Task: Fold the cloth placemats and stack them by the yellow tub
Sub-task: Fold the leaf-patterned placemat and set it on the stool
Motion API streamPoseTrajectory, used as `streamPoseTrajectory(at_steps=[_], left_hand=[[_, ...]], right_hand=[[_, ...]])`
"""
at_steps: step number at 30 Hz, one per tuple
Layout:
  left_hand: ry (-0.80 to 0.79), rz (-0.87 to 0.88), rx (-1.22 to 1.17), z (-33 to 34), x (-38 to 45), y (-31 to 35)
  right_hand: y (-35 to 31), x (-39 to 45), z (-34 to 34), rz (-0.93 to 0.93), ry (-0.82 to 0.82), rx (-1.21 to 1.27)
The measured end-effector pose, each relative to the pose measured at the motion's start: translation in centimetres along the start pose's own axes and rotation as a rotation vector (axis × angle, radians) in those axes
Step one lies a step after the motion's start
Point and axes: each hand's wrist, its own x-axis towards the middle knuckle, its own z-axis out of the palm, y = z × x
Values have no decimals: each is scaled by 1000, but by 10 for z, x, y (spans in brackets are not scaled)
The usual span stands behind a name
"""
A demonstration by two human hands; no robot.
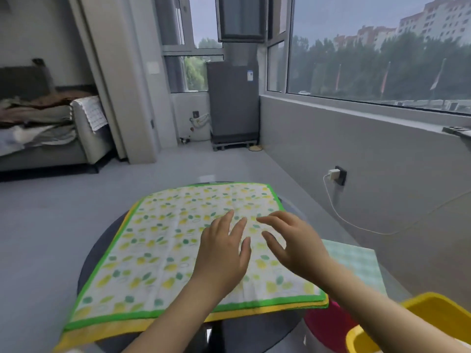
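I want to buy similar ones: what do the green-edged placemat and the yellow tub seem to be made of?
The green-edged placemat looks like thin woven cloth, matte, with a leaf print: it shows soft creases and a stitched border. The yellow tub looks like moulded plastic, smooth and slightly glossy, with a thick rounded rim; the exact plastic cannot be told.

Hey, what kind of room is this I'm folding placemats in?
Most likely a small apartment living space: a sofa heaped with bedding at left, a grey fridge in the corner, and a wide window facing residential blocks.
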Motion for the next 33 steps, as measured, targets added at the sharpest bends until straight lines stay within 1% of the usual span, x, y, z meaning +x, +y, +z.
streamPoseTrajectory(at_steps=[2,5,8,11,12,15,17,22,26,30,33], left_hand=[[-56,-6,43,-2,-12,-23],[-153,-22,60,-3,-29,-53],[-181,-24,62,4,-47,-79],[-315,-43,-30,17,-63,-96],[-336,-44,-51,20,-67,-98],[-364,26,-57,20,-75,-100],[-404,40,-78,21,-80,-103],[-419,71,-146,19,-85,-105],[-393,50,-210,21,-84,-104],[-309,-39,-328,24,-83,-101],[-275,-124,-408,23,-79,-96]], right_hand=[[-11,-2,21,-95,-56,-24],[-19,-11,49,-207,-188,-66],[-20,-21,67,-283,-290,-102],[-20,-29,77,-327,-388,-73],[-20,-31,80,-342,-427,-58],[-20,-35,83,-348,-517,-10],[-19,-36,82,-348,-542,19],[-20,-36,76,-372,-593,34],[-21,-40,77,-326,-612,73],[-25,-41,80,-166,-589,222],[-27,-37,81,-53,-569,293]])
